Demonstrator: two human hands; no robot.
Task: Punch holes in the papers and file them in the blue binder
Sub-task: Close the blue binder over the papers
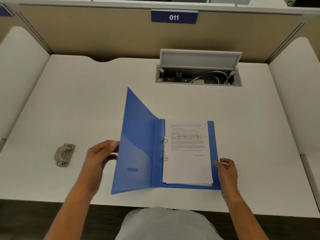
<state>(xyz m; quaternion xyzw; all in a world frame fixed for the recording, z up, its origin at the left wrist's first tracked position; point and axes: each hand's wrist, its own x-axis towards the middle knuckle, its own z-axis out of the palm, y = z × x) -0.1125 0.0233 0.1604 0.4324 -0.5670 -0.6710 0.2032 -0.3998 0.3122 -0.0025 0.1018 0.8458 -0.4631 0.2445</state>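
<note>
The blue binder [156, 170] lies near the desk's front edge, its front cover [136, 144] raised and tilted up on the left. A stack of printed papers [187, 153] sits on its two metal rings [164, 149] on the right half. My left hand [100, 155] grips the outer edge of the raised cover. My right hand [226, 168] pinches the right edge of the binder's back cover, beside the papers. A beige hole punch [64, 154] rests on the desk to the left, apart from both hands.
The white desk [86, 101] is walled by beige partitions. An open cable box [198, 75] with its lid up and white cables inside sits at the back right. White side panels [19, 66] stand at both sides.
</note>
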